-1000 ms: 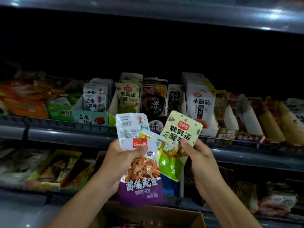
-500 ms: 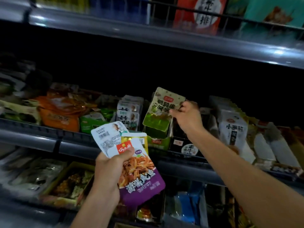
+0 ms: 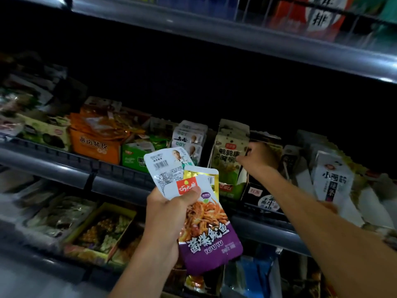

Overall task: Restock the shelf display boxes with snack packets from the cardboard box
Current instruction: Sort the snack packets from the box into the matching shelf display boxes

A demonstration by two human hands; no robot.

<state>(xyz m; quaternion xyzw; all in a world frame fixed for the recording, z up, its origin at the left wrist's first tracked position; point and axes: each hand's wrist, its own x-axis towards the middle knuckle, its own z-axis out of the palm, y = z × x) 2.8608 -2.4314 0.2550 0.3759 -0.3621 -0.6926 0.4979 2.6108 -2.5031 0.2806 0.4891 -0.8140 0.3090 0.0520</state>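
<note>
Left hand [image 3: 169, 214] held low at 6 o'clock, grip curled round a fan of three snack packets: purple squid packet [image 3: 209, 233] in front, gold-edged packet [image 3: 211, 179] behind it, white packet [image 3: 166, 166] back-side out at 11 o'clock of the fan. Right hand [image 3: 258, 160] reached up to the shelf at 1 o'clock, fingers curled at the right edge of the green-and-cream packet [image 3: 227, 160] standing at the front of its green display box [image 3: 231, 190]; pinching or only touching, cannot tell. Orange display box [image 3: 96, 147] sat at 10 o'clock, white-and-black box [image 3: 332, 179] at 3 o'clock on the same shelf rail [image 3: 53, 168].
</note>
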